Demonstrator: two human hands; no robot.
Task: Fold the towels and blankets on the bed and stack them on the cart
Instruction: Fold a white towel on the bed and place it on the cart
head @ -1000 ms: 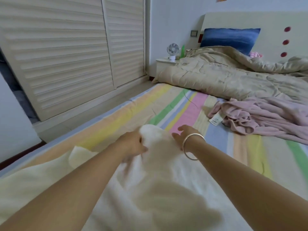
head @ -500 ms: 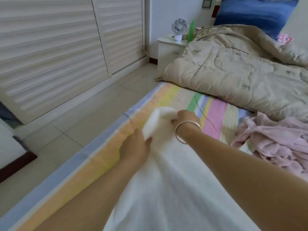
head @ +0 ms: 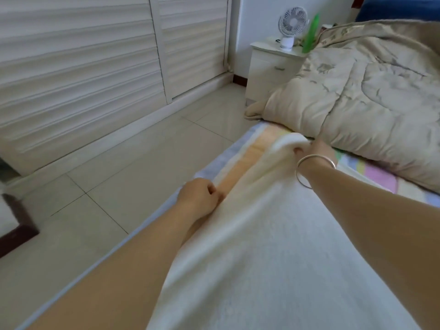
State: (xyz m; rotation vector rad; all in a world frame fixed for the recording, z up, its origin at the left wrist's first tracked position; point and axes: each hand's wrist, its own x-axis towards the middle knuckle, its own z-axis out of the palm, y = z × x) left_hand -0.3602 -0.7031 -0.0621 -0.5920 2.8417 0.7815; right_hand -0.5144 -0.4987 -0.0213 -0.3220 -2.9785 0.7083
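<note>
- The left hand (head: 200,196) is closed, fingers curled in and pinching the towel's (head: 273,246) left edge, close to the side of the bed.
- The right hand (head: 317,150) reaches further out; its fingers are curled round the towel's far corner, which bunches into a soft roll in the grip. A bangle (head: 314,169) sits on that wrist.
- The towel is cream-white. It runs from the bottom of the view up between both forearms, lying mostly flat on the bed, and narrows towards the right hand. Its left edge is lifted slightly between the two hands.
- Under it lies a striped sheet (head: 258,151), showing along the towel's left side and to the right past the bangle.
- A beige quilt (head: 369,103) is heaped just beyond the right hand, with a blue pillow (head: 400,8) behind it.
- Left of the quilt stands a white nightstand (head: 269,67) with a small fan (head: 291,25) and a green bottle (head: 312,32) on top.
- Tiled floor (head: 142,175) and louvred doors (head: 83,67) fill the left.
</note>
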